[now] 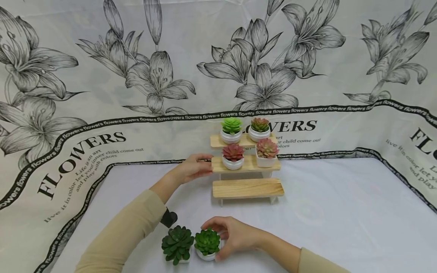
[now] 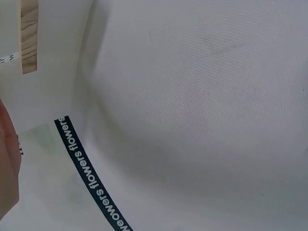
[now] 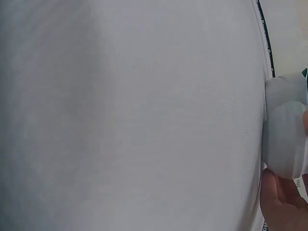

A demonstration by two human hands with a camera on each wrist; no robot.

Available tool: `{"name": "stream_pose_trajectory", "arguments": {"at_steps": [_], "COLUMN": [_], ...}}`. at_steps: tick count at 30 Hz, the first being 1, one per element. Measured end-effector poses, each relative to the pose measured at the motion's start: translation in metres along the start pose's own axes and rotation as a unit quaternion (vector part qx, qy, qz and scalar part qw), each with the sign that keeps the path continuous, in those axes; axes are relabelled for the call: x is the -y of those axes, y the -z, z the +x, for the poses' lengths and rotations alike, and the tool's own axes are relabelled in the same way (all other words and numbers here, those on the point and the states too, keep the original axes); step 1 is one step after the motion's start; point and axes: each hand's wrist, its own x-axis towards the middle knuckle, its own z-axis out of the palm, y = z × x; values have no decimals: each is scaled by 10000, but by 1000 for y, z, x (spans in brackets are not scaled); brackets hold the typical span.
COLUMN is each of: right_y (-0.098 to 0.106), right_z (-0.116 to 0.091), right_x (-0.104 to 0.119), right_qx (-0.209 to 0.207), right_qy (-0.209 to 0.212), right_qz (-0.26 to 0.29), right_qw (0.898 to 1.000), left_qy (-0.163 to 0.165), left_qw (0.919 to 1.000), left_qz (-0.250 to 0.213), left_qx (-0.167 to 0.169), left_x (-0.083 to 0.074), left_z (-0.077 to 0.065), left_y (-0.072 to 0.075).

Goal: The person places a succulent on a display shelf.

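My right hand (image 1: 239, 237) grips the white round pot of a bright green succulent (image 1: 207, 241) at the front of the table. In the right wrist view, the fingers and thumb hold the white pot (image 3: 286, 139) at the right edge. Just left of it stands a dark green succulent (image 1: 177, 242) in a white pot. My left hand (image 1: 192, 168) holds the left end of the middle board on a three-tier wooden plant stand (image 1: 248, 188). Only a sliver of that hand (image 2: 8, 168) shows in the left wrist view, below a wooden board's end (image 2: 29, 36).
On the top tier sit a light green succulent (image 1: 231, 127) and a reddish-green one (image 1: 259, 127). The middle tier bears a dark red succulent (image 1: 233, 153) and a pink one (image 1: 267, 149). Behind hangs a flower-printed cloth (image 1: 170, 140); a white cloth (image 1: 341, 212) covers the table.
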Motion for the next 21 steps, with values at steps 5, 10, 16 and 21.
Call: {"name": "stream_pose_trajectory", "arguments": {"at_steps": [5, 10, 16, 21], "right_y": [-2, -1, -1, 2], "right_z": [5, 6, 3, -3], "right_x": [1, 2, 4, 8], "right_qx": [23, -33, -318, -657], "right_qy": [-19, -88, -280, -377], "right_qz": [-73, -141, -221, -110], "right_qw": [10000, 9999, 9989, 9971], "left_qy": [24, 12, -44, -38], "left_qw": [10000, 10000, 10000, 10000], "left_qz": [-46, -18, -10, -8], "left_qx": [-34, -45, -31, 2], "left_x": [0, -3, -2, -1], "left_z": [-1, -2, -2, -1], "left_y": [0, -1, 0, 0]}}
